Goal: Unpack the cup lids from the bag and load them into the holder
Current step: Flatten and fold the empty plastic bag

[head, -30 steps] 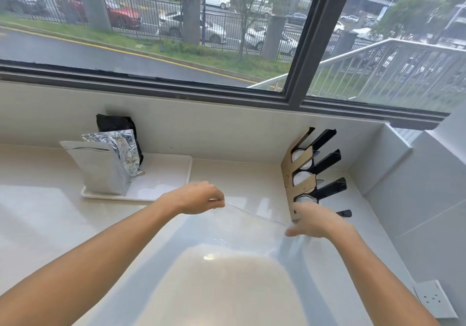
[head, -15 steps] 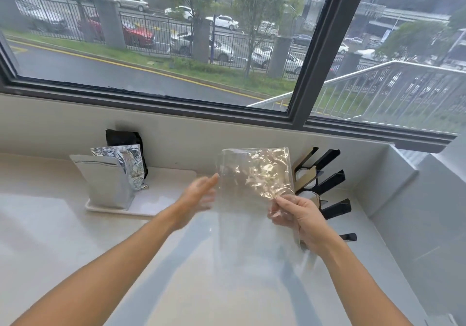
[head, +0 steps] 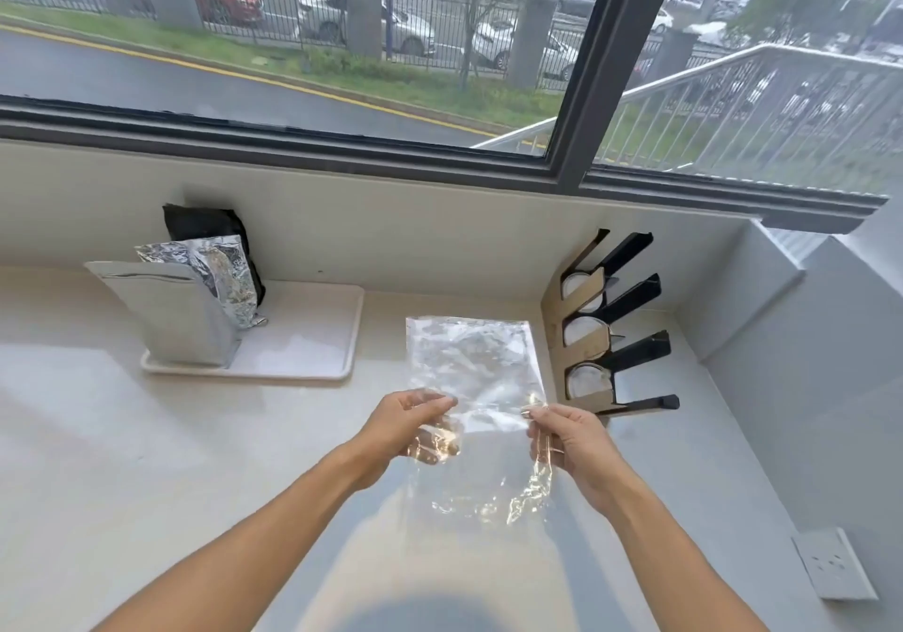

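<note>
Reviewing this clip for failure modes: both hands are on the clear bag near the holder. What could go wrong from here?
1. The clear bag looks empty and limp, pinched only at its edges by the left hand and right hand; it could slip or fold.
2. The lid holder stands just beyond the right hand, so a sweep of the bag might knock it.
3. The holder's slots seem already filled; whether any lids remain is unclear.
</note>
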